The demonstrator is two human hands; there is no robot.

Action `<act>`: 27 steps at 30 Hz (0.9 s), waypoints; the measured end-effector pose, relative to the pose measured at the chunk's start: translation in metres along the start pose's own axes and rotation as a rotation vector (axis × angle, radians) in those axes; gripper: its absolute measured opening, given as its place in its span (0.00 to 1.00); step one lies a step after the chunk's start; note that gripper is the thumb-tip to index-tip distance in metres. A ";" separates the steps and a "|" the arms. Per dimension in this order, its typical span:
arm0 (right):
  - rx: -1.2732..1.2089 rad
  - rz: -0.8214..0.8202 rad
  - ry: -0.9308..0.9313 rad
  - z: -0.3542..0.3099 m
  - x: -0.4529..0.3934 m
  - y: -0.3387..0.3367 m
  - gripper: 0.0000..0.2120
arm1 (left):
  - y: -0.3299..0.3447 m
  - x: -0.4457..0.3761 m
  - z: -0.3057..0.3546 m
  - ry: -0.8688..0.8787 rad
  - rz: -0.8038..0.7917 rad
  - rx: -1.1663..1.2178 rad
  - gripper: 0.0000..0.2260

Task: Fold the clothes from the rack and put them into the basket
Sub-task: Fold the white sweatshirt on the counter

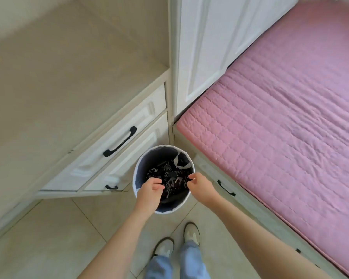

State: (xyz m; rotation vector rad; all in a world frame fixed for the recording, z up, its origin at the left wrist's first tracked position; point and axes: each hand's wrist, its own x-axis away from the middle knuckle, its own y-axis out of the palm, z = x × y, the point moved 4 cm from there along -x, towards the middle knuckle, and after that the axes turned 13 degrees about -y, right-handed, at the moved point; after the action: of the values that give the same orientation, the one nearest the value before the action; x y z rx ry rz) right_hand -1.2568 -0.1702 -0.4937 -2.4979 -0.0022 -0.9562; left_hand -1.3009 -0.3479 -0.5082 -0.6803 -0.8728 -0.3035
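A round basket (138,168) with a white rim and a dark lining stands on the floor between the drawers and the bed. A dark garment (170,178) with small white print lies bunched inside it. My left hand (150,191) reaches over the near left rim, its fingers curled at the garment's left edge. Over the right rim, my right hand (199,185) pinches the garment's right edge between thumb and fingertips. The rack is not in view.
White drawers with black handles (120,141) stand left of the basket, and a tall white cupboard door (201,57) rises behind it. A bed with a pink quilted cover (280,121) fills the right side. My shoes (191,234) stand on beige floor tiles just below the basket.
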 end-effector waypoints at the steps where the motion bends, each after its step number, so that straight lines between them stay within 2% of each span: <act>1: -0.016 0.021 -0.007 -0.005 0.018 -0.006 0.19 | -0.003 0.017 0.007 0.026 -0.015 -0.014 0.08; 7: -0.123 0.189 -0.024 -0.022 0.116 -0.031 0.17 | -0.014 0.103 0.046 0.207 -0.099 -0.084 0.06; 14: -0.313 0.553 0.005 0.001 0.271 -0.039 0.14 | 0.012 0.218 0.061 0.482 -0.248 -0.280 0.06; 21: -0.456 0.919 0.147 0.068 0.427 -0.019 0.14 | 0.086 0.339 0.039 0.744 -0.490 -0.591 0.08; 27: -0.539 1.220 0.327 0.139 0.567 0.024 0.12 | 0.165 0.433 0.003 0.947 -0.624 -0.834 0.08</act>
State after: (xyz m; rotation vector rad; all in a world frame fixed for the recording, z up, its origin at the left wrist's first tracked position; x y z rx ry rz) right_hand -0.7354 -0.2236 -0.2350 -2.0363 1.8180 -0.7935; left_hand -0.9512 -0.2113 -0.2366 -0.8757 0.0312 -1.4706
